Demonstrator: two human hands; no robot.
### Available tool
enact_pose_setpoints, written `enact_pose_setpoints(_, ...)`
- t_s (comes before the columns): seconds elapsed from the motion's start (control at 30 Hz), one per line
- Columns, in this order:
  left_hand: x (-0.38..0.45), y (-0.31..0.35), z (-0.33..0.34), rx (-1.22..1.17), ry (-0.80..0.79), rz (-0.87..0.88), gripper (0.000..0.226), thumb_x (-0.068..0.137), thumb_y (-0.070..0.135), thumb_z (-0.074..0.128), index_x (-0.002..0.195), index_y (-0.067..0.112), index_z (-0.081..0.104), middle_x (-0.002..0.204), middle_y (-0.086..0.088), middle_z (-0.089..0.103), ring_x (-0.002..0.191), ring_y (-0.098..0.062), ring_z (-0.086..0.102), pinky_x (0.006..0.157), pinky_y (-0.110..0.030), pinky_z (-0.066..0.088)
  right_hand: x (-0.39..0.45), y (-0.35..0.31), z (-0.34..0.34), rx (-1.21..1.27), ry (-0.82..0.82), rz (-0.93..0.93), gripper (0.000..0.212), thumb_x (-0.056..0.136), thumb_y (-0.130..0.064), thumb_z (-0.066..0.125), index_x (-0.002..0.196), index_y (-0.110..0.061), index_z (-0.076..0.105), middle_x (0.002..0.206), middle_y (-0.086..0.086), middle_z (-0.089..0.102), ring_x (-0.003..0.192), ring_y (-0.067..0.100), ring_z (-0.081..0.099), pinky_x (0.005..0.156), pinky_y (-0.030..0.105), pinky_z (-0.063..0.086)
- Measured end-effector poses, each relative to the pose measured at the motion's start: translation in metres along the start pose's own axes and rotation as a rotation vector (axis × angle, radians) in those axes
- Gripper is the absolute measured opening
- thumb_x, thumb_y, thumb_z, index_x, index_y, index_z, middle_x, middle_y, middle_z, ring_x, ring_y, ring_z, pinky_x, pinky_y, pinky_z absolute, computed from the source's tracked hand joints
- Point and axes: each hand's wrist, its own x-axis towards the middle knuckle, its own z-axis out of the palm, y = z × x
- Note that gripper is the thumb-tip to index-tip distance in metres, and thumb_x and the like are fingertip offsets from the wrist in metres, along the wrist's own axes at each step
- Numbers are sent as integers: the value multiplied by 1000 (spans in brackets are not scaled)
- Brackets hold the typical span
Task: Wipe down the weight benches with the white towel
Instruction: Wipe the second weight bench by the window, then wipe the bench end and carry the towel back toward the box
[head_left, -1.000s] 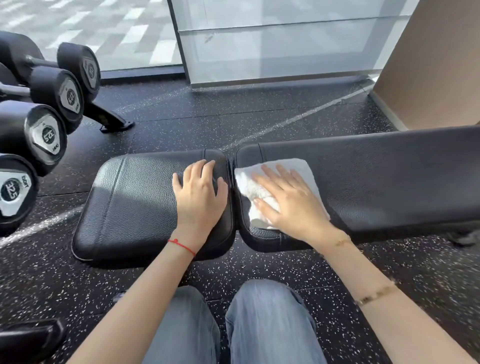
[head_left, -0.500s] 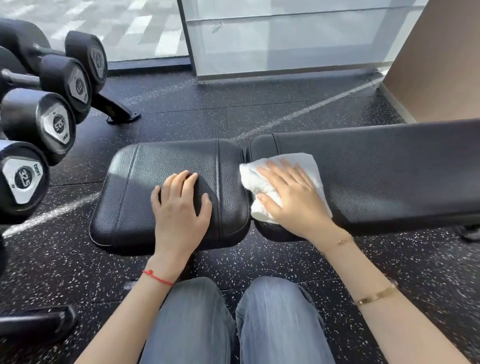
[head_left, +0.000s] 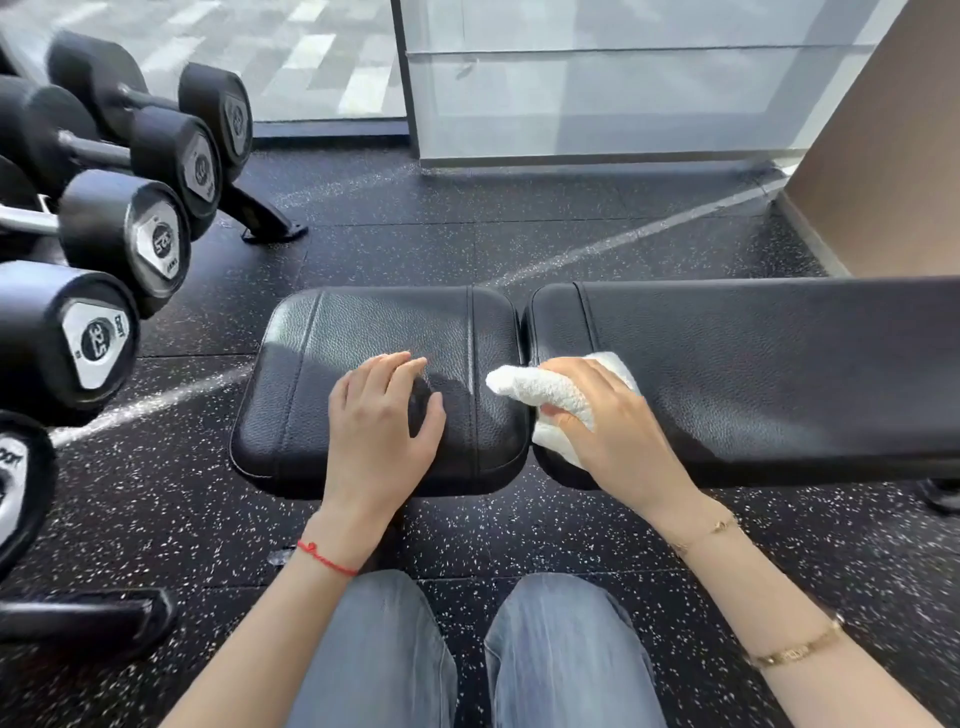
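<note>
On seat pad (head_left: 374, 332), left hand (head_left: 382, 421) laid flat, fingers relaxed. Towel (head_left: 545, 392) bunched, clamped in right hand (head_left: 613, 421) at gap beside back pad (head_left: 769, 364).

The counter (head_left: 753, 364) is black and has two pads, a short one and a long one. The left hand (head_left: 382, 426) rests flat on the short pad. Just right of its fingers (head_left: 400, 366), the towel (head_left: 545, 395) lies over the gap, under the right hand (head_left: 613, 431).
</note>
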Motion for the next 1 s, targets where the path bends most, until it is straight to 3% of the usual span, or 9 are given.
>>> enact_pose_setpoints(0.13,2,9,-54,-31,-18,-57,33,92,27,62,123,15,65,125,0,65,121,-22,57,107,-44,40,11,-35,-26,61,-73,71,28,92,-21,59,119,-31,55,115,-16,58,109,6,51,102,40,39)
enact_pose_setpoints(0.23,4,22,-111,-37,-33,-129,32,93,25,61,123,14,65,124,-2,65,119,-23,57,104,-43,42,17,-73,-58,78,-119,104,28,94,-26,57,121,-29,55,116,-14,58,110,9,53,103,46,39)
enact_pose_setpoints(0.37,1,48,-202,-40,-41,-199,30,94,22,61,121,11,66,122,-6,66,116,-26,59,100,-47,46,24,-133,-120,102,-141,110,31,93,-26,58,124,-26,56,117,-10,60,111,13,55,103,42,40)
enact_pose_setpoints(0.57,-16,105,-366,-29,0,-290,28,94,20,62,120,11,65,119,-5,67,114,-26,60,100,-48,47,29,-246,-244,113,-190,55,34,93,-18,64,126,-18,57,121,-4,61,110,14,54,98,21,35)
enact_pose_setpoints(0.8,-50,179,-542,-43,37,-341,30,94,23,57,120,13,66,117,-3,67,112,-22,60,102,-43,47,23,-369,-373,161,-240,-24,35,92,-17,66,126,-15,57,120,-2,62,109,12,54,97,24,39)
enact_pose_setpoints(1.0,-101,236,-615,-1,150,-437,29,94,24,56,119,16,66,116,0,67,111,-19,60,101,-41,46,2,-417,-424,186,-326,-173,36,93,-21,65,128,-18,56,119,-2,61,108,15,54,95,34,43)
